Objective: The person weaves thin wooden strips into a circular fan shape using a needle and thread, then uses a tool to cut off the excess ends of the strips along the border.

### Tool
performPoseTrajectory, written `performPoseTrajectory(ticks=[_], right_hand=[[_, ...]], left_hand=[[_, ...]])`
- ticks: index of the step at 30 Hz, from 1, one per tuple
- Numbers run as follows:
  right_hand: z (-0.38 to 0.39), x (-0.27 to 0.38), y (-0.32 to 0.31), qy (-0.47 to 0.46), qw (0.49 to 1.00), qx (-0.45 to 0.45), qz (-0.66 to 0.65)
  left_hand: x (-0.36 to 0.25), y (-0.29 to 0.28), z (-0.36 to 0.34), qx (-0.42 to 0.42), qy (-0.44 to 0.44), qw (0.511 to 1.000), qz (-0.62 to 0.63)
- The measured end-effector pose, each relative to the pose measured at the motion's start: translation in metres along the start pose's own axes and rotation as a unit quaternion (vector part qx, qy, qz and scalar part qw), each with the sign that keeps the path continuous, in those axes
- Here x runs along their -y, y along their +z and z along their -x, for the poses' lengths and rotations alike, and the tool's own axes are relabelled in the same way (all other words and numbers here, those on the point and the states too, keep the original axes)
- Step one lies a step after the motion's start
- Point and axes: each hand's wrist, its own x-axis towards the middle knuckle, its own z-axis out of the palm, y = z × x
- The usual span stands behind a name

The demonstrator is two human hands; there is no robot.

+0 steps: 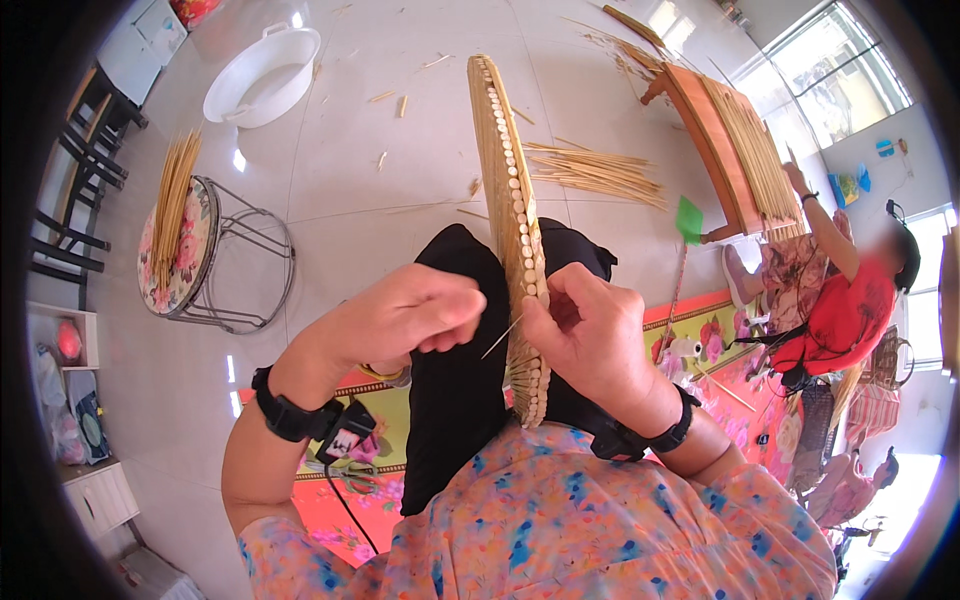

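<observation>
A long panel of straw-coloured stalks (518, 215) stands on edge between my black-trousered knees, its row of pale round cut ends facing up. My right hand (590, 335) is closed against the panel's near right side, thumb and forefinger pinched over the edge. From beneath that thumb tip a thin needle-like piece (502, 338) slants down and left across the edge. To the panel's left, my left hand (425, 312) is a loose fist, slightly apart from it. What its fingers hold, if anything, cannot be made out. Both wrists carry black straps.
Loose stalks (598, 172) lie on the tiled floor ahead. Left stands a round floral stool (205, 225) bearing more stalks, with a white basin (262, 80) beyond. On the right, a person in red (845, 300) reaches to a wooden bench (700, 140) covered with stalks. A floral mat (330, 505) lies beneath me.
</observation>
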Motion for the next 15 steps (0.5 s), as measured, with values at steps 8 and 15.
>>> performPoseTrajectory(ticks=[8,15], right_hand=[[0.004,0.004,0.003,-0.017,0.999,-0.013,0.047],[0.005,-0.002,0.002,0.005,1.0,-0.014,0.022]], left_hand=[[0.01,0.024,-0.023,-0.012,0.045,0.996,-0.08],[0.019,0.026,-0.006,-0.039,0.103,0.971,-0.213]])
